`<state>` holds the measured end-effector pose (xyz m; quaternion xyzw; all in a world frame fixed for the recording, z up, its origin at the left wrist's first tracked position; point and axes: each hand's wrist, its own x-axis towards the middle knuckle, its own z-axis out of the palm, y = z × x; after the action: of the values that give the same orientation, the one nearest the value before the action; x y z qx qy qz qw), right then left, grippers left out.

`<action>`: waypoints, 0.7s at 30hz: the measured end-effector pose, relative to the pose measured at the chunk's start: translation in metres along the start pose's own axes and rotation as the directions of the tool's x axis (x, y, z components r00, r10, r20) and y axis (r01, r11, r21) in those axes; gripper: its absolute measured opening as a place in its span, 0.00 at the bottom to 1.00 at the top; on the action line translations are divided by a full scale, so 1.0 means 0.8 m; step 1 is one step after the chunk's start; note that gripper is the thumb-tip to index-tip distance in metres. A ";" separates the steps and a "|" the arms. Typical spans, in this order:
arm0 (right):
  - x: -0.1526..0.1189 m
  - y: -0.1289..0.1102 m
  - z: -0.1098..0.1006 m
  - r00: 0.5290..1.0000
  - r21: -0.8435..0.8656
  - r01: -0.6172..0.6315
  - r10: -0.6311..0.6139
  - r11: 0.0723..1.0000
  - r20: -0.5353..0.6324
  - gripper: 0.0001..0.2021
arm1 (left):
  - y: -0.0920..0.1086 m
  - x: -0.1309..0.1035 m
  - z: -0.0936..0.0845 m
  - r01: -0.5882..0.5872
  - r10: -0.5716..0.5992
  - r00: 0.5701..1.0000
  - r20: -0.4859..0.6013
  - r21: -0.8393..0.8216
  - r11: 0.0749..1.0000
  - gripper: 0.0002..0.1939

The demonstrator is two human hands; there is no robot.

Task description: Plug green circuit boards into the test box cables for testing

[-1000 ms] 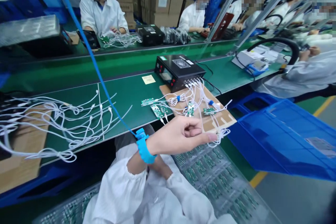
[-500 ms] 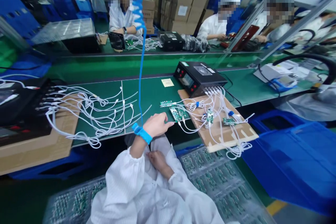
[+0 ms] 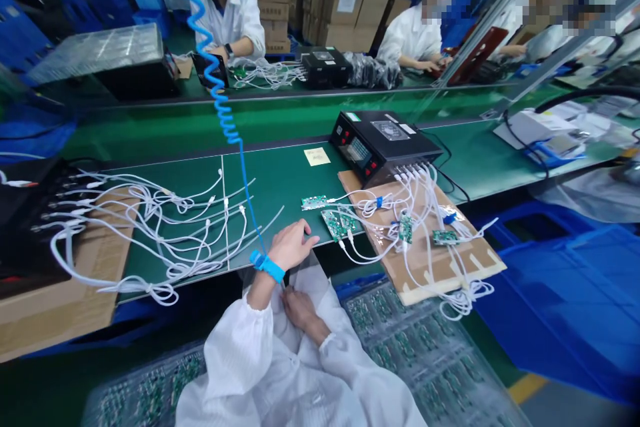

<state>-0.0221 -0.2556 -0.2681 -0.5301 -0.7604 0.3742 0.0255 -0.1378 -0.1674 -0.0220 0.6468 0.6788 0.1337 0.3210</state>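
My left hand rests at the front edge of the green bench, thumb and index finger apart with nothing between them. Around that wrist is a blue wrist strap, tied to a blue coiled cord. My right hand lies in my lap; its fingertips are hidden, so its grip cannot be made out. Just right of my left hand lie green circuit boards with white cables plugged in. Another circuit board lies behind them. The cables run to a black test box with a small screen.
White cables spread from a second black box on the left. Cardboard under the right cables overhangs the bench edge. Trays of circuit boards flank my lap. A blue bin stands right. Co-workers sit across the bench.
The view has shifted slightly, and the coiled cord now hangs further left. My hands keep nearly the same pose, the left at the bench edge and the right in my lap.
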 end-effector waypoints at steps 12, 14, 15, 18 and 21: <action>0.038 0.024 0.003 0.956 -0.115 0.118 -0.082 0.986 0.283 0.19 | -0.012 0.003 -0.002 0.013 -0.013 1.000 0.002 -0.219 0.976 0.09; 0.041 0.024 0.006 0.956 -0.083 0.138 -0.111 0.987 0.271 0.20 | -0.013 0.002 -0.001 0.039 -0.043 0.999 -0.010 -0.239 0.970 0.10; 0.041 0.023 0.009 0.962 -0.059 0.136 -0.117 0.989 0.248 0.19 | -0.012 0.000 0.000 0.049 -0.056 0.998 -0.020 -0.251 0.967 0.10; 0.042 0.019 0.020 0.989 0.025 0.103 -0.106 0.994 0.108 0.16 | -0.015 -0.006 0.004 0.024 -0.041 0.998 -0.053 -0.285 0.958 0.09; 0.054 0.018 0.029 0.996 0.102 0.071 -0.065 0.992 -0.057 0.13 | -0.024 -0.002 0.007 -0.032 0.010 0.997 -0.070 -0.313 0.949 0.10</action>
<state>-0.0393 -0.2304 -0.3087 -0.5115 -0.7566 0.3981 0.0861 -0.1497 -0.1725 -0.0378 0.5899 0.6525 0.2651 0.3951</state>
